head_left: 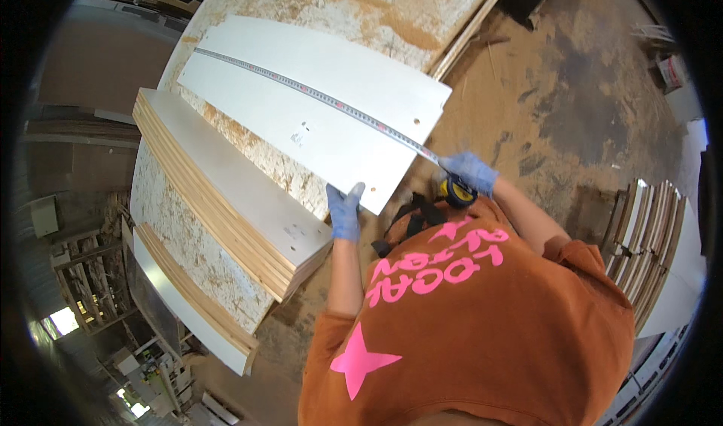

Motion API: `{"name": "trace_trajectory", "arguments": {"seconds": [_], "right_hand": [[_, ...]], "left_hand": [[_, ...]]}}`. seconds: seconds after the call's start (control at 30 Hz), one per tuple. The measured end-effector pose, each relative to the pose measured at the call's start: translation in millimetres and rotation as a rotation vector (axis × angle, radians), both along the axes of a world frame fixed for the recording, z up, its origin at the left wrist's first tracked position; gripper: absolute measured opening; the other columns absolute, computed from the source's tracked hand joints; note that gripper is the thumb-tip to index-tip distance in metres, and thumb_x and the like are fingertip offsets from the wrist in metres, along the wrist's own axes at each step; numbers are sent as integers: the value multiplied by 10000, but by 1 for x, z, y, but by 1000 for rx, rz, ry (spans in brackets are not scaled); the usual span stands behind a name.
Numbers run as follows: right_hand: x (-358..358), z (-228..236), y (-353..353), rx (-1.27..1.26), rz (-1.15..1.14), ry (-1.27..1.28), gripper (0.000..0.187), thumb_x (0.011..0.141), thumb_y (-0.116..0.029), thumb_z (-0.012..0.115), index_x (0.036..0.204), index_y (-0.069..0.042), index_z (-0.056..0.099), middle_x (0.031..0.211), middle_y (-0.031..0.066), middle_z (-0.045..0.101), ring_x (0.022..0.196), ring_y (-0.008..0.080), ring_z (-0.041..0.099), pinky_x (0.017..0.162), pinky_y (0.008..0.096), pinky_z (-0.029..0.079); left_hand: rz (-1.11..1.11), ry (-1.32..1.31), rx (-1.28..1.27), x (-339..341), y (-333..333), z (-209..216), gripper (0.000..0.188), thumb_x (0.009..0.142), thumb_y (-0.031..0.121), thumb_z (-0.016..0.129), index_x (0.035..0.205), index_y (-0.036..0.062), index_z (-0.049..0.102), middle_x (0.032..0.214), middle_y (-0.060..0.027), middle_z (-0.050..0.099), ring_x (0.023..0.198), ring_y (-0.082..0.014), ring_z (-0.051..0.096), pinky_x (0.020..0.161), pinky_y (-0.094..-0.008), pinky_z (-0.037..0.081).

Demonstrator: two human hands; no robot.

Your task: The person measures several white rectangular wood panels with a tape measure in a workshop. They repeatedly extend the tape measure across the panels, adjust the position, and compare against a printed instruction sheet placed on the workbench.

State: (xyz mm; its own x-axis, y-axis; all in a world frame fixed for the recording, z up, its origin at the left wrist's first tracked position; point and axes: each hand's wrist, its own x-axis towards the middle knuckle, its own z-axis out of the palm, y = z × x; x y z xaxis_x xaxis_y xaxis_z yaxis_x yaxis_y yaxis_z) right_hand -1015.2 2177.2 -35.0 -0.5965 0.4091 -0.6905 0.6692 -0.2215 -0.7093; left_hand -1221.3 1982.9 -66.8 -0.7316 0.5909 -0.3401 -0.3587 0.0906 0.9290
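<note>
A long white board point(331, 72) lies on the worktable, with small round holes near its near end. Lengthwise across it runs the pulled-out blade of a tape measure point(459, 191), whose yellow and black case hangs just off the near edge. My right hand point(471, 173), in a blue glove, is closed on the tape measure where the blade meets the case; some fingers are hidden. My left hand point(344, 213), gloved too, grips the board's near left corner, thumb on top and the other fingers partly out of sight.
Left of the board is a stack of white-faced panels point(226, 178) with wood-coloured edges; a lower stack point(197, 294) lies farther left. Sawdust covers the worktable point(354, 4). More panels point(655, 215) stand at the right, beyond the dusty floor point(557, 95).
</note>
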Motion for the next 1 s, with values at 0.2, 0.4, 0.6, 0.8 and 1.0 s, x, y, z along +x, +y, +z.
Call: {"name": "trace_trajectory", "arguments": {"seconds": [0.2, 0.4, 0.6, 0.8, 1.0], "right_hand": [[20, 6, 16, -217, -223, 164, 418, 853, -406, 517, 746, -18, 629, 658, 60, 597, 558, 118, 544, 528, 238, 444], [42, -5, 55, -244, -401, 222, 360, 866, -375, 510, 793, -35, 602, 625, 24, 573, 502, 107, 537, 452, 225, 423], [62, 6, 112, -73, -400, 265, 368, 870, -361, 505, 781, -19, 608, 624, 32, 578, 494, 111, 528, 473, 233, 418], [59, 17, 141, 38, -330, 319, 382, 878, -385, 496, 779, -31, 602, 619, 21, 565, 500, 99, 524, 477, 222, 408], [45, 25, 148, -37, -269, 345, 373, 868, -369, 519, 792, -11, 594, 633, 38, 564, 520, 114, 532, 489, 232, 416]], "left_hand": [[-300, 20, 5, 5, 46, 68, 779, 679, 214, 684, 1297, 19, 250, 1091, -148, 497, 956, -225, 533, 749, -294, 487], [-355, -16, -47, 18, 120, 35, 596, 739, 104, 617, 1231, -15, 302, 1088, -166, 526, 930, -241, 579, 678, -303, 536], [-378, -56, -58, 48, 233, 13, 623, 729, 268, 692, 1128, -81, 364, 1054, -197, 514, 909, -233, 560, 633, -302, 530], [-459, -34, -168, 50, 343, -40, 437, 695, 298, 665, 933, -51, 557, 765, -181, 607, 629, -231, 604, 630, -341, 492], [-407, 61, -324, -4, 374, -89, 414, 661, 257, 691, 939, -37, 605, 765, -153, 621, 628, -212, 600, 636, -341, 496]]}}
